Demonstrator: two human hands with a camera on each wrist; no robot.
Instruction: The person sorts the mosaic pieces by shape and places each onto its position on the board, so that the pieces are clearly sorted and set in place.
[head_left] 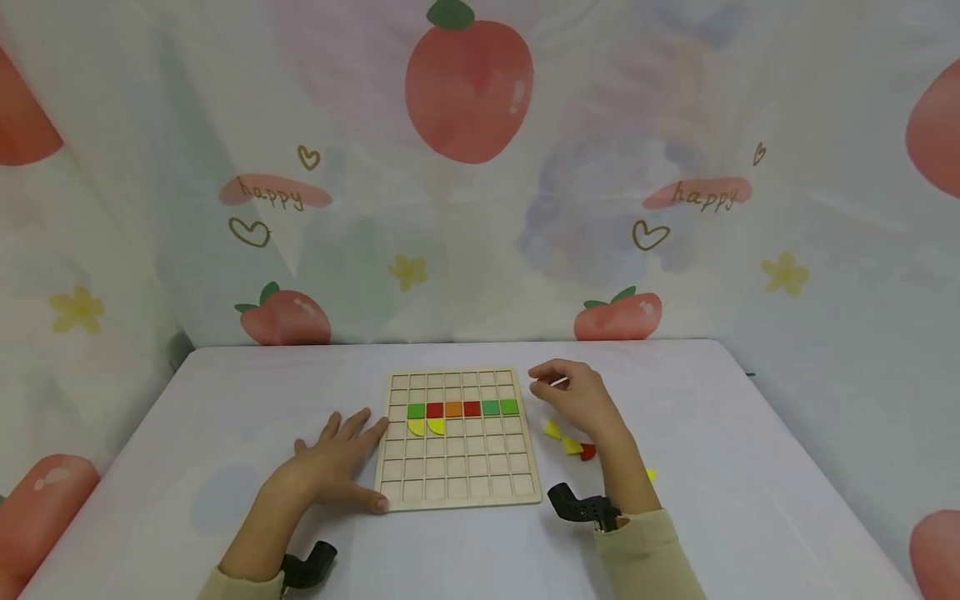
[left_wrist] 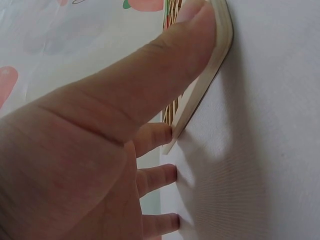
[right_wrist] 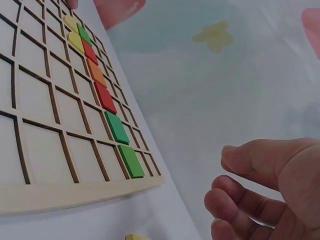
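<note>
A wooden grid board (head_left: 455, 487) lies flat on the table. Across it runs a row of colored square tiles, among them an orange tile (head_left: 453, 409) and a green tile (right_wrist: 131, 161). Two yellow rounded tiles (head_left: 436, 427) sit in cells just below the row's left end. My left hand (head_left: 333, 467) is spread beside the board, its thumb (left_wrist: 185, 55) and index finger touching the left edge. Above the table, just off the board's upper right side, my right hand (head_left: 577, 400) hovers with bent fingers; thumb and fingertips stand apart and nothing shows between them.
Loose on the table right of the board are yellow pieces (head_left: 572, 446) and a red piece (head_left: 588, 452). Another yellow piece (head_left: 650, 474) is partly hidden by the right forearm. A printed cloth backdrop (head_left: 480, 250) rises behind the table.
</note>
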